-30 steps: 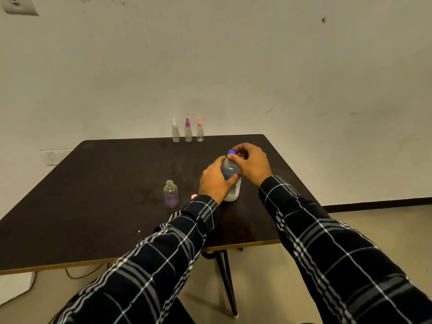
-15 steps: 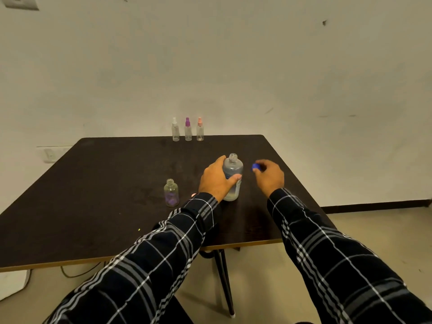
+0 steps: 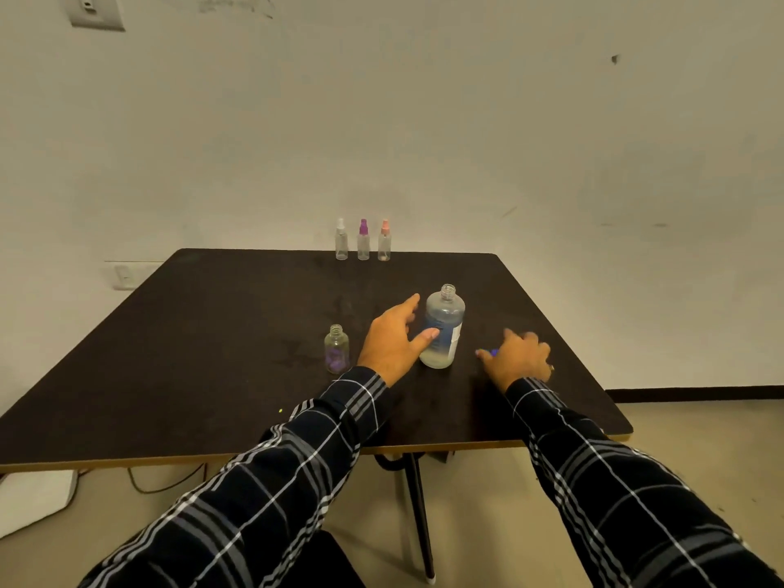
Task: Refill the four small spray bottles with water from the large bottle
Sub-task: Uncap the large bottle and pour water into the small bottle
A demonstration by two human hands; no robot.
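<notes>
uncapped large bottle (image 3: 443,328) stands upright, water low inside.

A dark table (image 3: 212,354) stands before a pale wall (image 3: 424,120) with a switch plate (image 3: 96,10), on a beige floor (image 3: 488,502).

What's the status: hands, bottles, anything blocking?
Left hand open at large clear plastic bottle, uncapped, upright. Right hand at small blue cap, grip unclear. Small clear uncapped bottle upright nearby; only left hand between.
</notes>
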